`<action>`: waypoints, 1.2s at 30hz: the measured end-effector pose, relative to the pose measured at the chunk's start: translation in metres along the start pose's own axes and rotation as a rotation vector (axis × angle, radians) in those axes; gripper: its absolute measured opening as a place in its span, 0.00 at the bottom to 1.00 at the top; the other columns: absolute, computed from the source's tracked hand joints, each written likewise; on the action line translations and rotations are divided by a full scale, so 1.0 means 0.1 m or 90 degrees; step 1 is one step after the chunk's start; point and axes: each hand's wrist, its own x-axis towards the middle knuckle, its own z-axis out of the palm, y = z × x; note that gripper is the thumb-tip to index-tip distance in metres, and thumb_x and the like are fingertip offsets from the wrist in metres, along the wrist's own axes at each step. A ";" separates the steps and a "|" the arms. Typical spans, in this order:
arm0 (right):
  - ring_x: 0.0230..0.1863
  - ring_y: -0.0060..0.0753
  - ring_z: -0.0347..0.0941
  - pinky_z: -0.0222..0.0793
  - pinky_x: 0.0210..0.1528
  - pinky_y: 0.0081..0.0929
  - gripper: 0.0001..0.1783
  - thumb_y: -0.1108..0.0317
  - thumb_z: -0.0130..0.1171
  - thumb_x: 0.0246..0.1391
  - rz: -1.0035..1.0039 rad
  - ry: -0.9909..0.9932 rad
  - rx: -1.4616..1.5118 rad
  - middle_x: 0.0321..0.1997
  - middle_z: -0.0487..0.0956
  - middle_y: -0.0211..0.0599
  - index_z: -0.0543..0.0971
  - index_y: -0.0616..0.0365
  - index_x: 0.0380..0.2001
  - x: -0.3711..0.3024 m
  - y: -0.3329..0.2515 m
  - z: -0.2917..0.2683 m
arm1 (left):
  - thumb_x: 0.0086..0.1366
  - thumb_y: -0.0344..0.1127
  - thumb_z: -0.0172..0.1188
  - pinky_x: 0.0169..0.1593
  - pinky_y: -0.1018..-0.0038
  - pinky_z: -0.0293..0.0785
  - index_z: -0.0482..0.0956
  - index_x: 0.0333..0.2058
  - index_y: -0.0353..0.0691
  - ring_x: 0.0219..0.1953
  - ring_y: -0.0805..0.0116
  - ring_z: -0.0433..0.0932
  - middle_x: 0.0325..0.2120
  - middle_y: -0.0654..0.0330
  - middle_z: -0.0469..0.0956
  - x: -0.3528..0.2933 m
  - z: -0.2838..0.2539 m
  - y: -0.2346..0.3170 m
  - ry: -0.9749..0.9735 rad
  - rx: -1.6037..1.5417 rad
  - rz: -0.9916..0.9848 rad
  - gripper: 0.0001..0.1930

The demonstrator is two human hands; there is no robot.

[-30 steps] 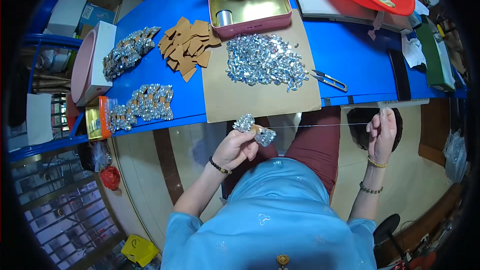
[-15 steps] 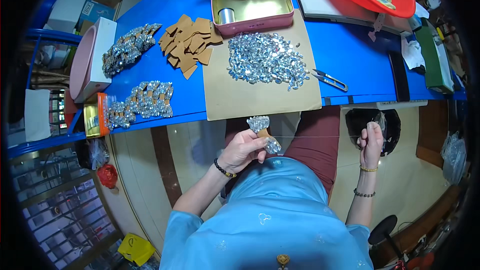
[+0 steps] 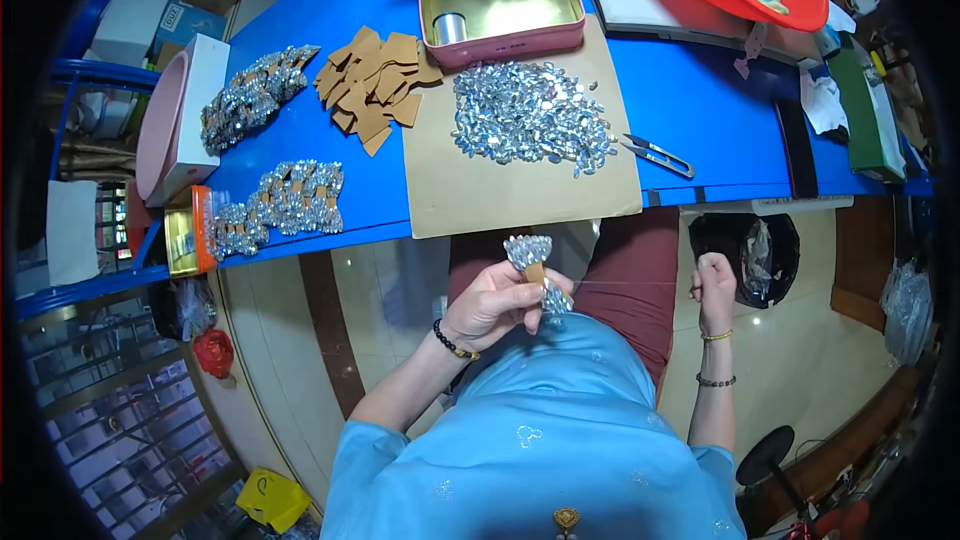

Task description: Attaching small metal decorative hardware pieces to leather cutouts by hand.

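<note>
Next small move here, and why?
I'd probably bring the right hand in toward the rhinestone-studded tan piece: the thread between them runs straight with no visible slack, and the left hand has the piece pinched.

A blue table (image 3: pixel 730 100) is stretching beyond the left hand (image 3: pixel 483 312) and the right hand (image 3: pixel 715 295). Past the left hand, a brown sheet (image 3: pixel 520 208) is lying on it; farther to that hand's left, tan pieces (image 3: pixel 372 90) and two silver-studded clusters (image 3: pixel 302 200) are resting. Past the right hand, snips (image 3: pixel 658 151) are lying beside a black strip (image 3: pixel 797 152) farther right.
</note>
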 end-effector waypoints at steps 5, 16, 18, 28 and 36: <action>0.13 0.10 0.57 0.52 0.14 0.10 0.06 0.66 0.49 0.59 0.012 -0.094 0.032 0.16 0.66 0.22 0.69 0.52 0.29 -0.07 0.05 0.19 | 0.61 0.30 0.55 0.31 0.77 0.73 0.74 0.41 0.30 0.26 0.74 0.75 0.36 0.51 0.76 0.07 0.12 0.07 -0.035 -0.101 0.110 0.11; 0.13 0.12 0.62 0.56 0.15 0.16 0.02 0.74 0.50 0.55 -0.361 -0.302 -0.225 0.15 0.68 0.22 0.72 0.59 0.29 -0.37 -1.17 0.88 | 0.42 0.24 0.66 0.32 0.71 0.77 0.74 0.34 0.32 0.31 0.57 0.78 0.34 0.50 0.77 0.02 0.07 0.21 0.019 1.004 0.686 0.18; 0.16 0.23 0.70 0.63 0.18 0.21 0.03 0.74 0.53 0.52 -0.461 -0.432 -0.217 0.18 0.74 0.34 0.73 0.59 0.32 -0.53 -1.28 1.12 | 0.42 0.25 0.66 0.32 0.71 0.77 0.73 0.33 0.32 0.30 0.57 0.78 0.34 0.50 0.77 0.03 0.07 0.18 0.001 1.037 0.706 0.17; 0.19 0.39 0.71 0.64 0.19 0.34 0.09 0.70 0.57 0.45 -0.658 -0.532 -0.442 0.18 0.72 0.37 0.73 0.57 0.32 -0.54 -1.20 1.33 | 0.42 0.24 0.66 0.33 0.71 0.78 0.72 0.31 0.31 0.31 0.57 0.79 0.35 0.48 0.76 0.01 -0.04 0.13 -0.017 1.036 0.726 0.16; 0.20 0.40 0.71 0.65 0.20 0.36 0.07 0.73 0.57 0.42 -0.668 -0.551 -0.456 0.17 0.70 0.37 0.71 0.57 0.27 -0.52 -1.18 1.30 | 0.42 0.24 0.66 0.36 0.68 0.79 0.73 0.31 0.33 0.32 0.55 0.79 0.36 0.49 0.77 0.03 -0.08 0.10 -0.039 1.054 0.699 0.15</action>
